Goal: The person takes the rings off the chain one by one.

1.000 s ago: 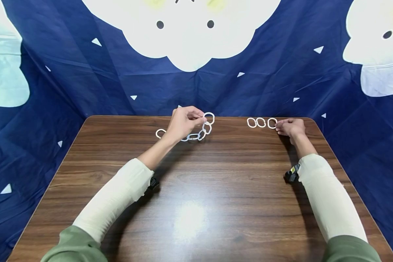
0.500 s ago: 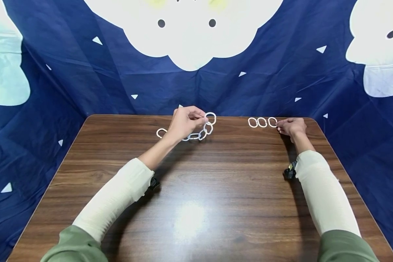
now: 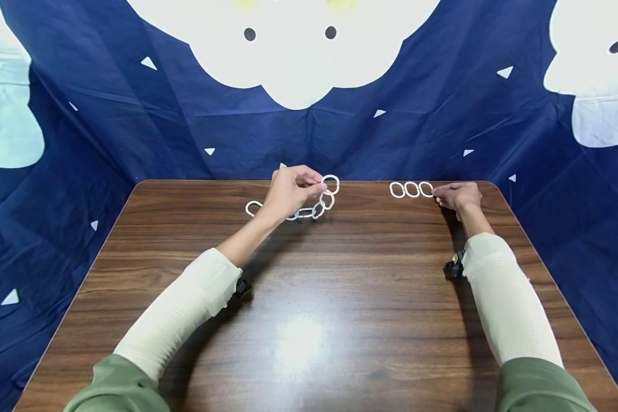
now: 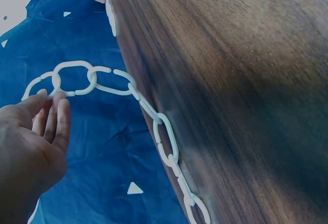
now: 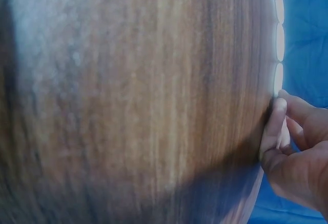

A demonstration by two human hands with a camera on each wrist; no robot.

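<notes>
We are noticing that the rightmost loose link (image 5: 278,78) is now sitting closer to the middle loose link (image 5: 280,42) than it was a second ago, so that with the first loose link (image 5: 279,3) it is forming an even, flat row at the upper right of the head view; whether neighbours are actually touching, we cannot tell. For the work in hand, we are judging this as a small straightening of spacing, with all three links lying apart from the chain (image 4: 147,107). The right hand (image 3: 459,197) is closing finger and thumb lightly on the near end of that rightmost link, while the left hand (image 3: 290,191), little changed, is pinching the chain near one end at the upper centre, letting the rest sag in a curve toward the table (image 3: 365,286). We are reading the links as smooth, matte white plastic, rounded oblongs, several in the chain showing a narrow break in their side. The table is showing dark, streaky wood grain with a glossy glare low in the frame, and behind it the blue cloth (image 3: 340,131) is hanging in soft creases.
</notes>
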